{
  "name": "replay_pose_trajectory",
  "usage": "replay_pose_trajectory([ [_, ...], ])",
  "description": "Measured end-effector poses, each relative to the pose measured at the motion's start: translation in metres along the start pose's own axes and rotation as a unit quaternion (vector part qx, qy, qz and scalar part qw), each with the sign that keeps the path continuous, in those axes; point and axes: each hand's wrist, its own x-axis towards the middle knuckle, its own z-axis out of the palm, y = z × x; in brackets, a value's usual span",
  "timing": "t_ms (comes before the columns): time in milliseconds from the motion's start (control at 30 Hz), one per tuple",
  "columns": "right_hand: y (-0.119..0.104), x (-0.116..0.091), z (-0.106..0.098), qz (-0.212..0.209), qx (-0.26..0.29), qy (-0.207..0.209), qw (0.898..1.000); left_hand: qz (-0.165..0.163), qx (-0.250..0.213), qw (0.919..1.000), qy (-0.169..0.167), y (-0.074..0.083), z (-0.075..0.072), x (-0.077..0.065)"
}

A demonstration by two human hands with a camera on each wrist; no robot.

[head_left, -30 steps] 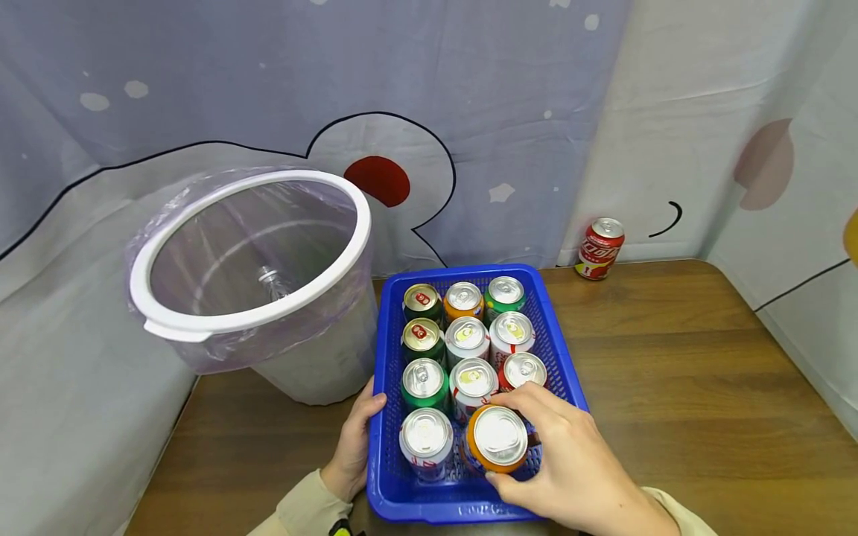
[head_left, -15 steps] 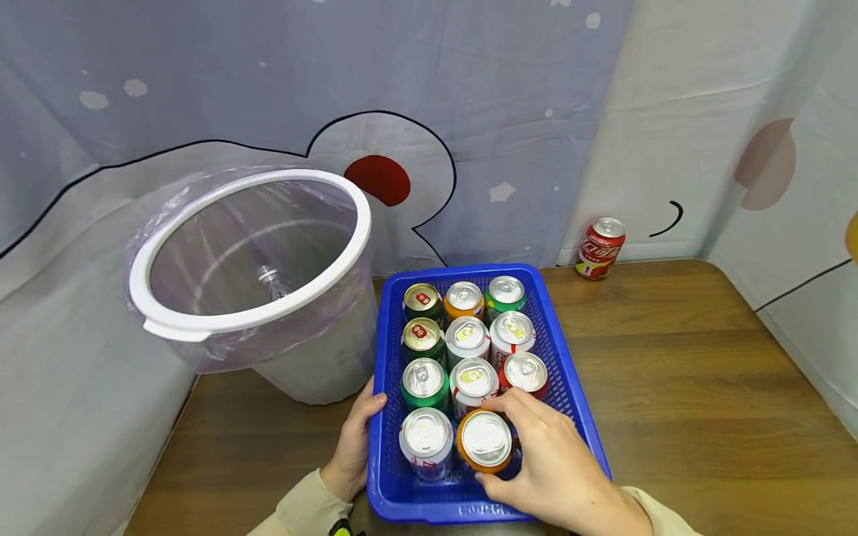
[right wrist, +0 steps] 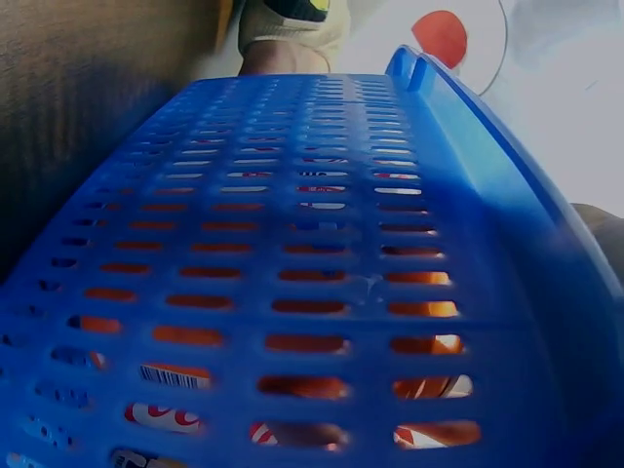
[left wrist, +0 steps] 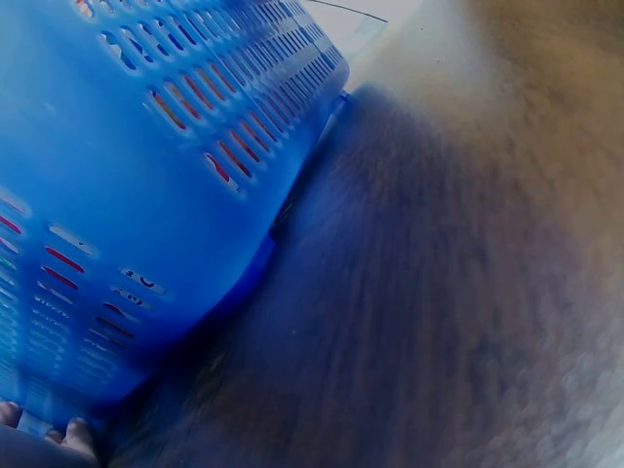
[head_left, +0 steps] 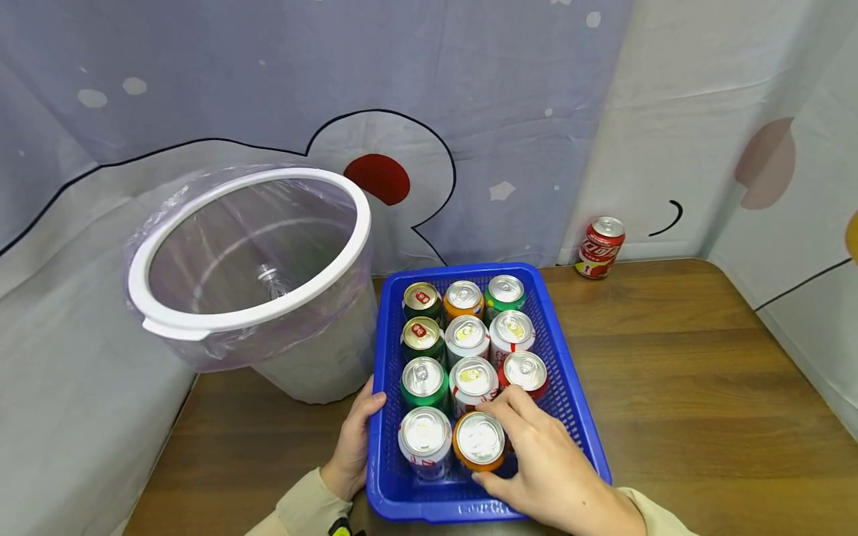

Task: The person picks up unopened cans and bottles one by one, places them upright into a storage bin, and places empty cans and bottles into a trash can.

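In the head view, a blue plastic basket (head_left: pixel 442 510) holds several drinks cans in rows. My right hand (head_left: pixel 546 465) reaches over its near right side and grips an orange drinks can (head_left: pixel 481 438) between thumb and fingers. This can stands upright in the nearest row, right of a white can (head_left: pixel 425 433). A silver-lidded can with white and red sides (head_left: pixel 474 378) is just behind it, and a red can (head_left: pixel 525 372) is behind my fingers. My left hand (head_left: pixel 355 439) holds the basket's left side, thumb at the rim; its other fingers are mostly hidden.
A white-rimmed bin (head_left: pixel 315 365) with a clear purplish bag stands left of the basket, something bottle-like inside. A red cola can (head_left: pixel 599 248) stands at the back right of the wooden table (head_left: pixel 697 372). A printed cloth (head_left: pixel 509 134) hangs behind.
My right hand has moved left and lower with the orange can, bringing it beside the white can in the nearest row. My left hand stays at the basket's side.
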Motion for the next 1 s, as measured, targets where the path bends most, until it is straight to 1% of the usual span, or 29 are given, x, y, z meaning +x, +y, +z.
replay_pose_trajectory([
  [267, -0.0017, 0.0008, 0.0004, 0.019, -0.015, 0.001, 1.0, 0.003, 0.004, 1.0, 0.001, 0.0003, -0.0003, -0.0001],
  [500, -0.0004, 0.0003, 0.0023, 0.031, -0.022, 0.019, 0.999, -0.001, 0.009, 1.0, 0.002, -0.0001, -0.0001, 0.0002],
  [767, -0.0012, 0.0008, 0.0022, 0.032, -0.018, 0.005, 0.999, 0.0, 0.001, 1.0, 0.001, 0.0001, 0.0001, 0.0],
  [1000, -0.0019, 0.001, 0.0019, 0.044, -0.018, -0.003, 0.999, 0.005, 0.001, 1.0, -0.005, -0.0006, 0.0, 0.0003],
])
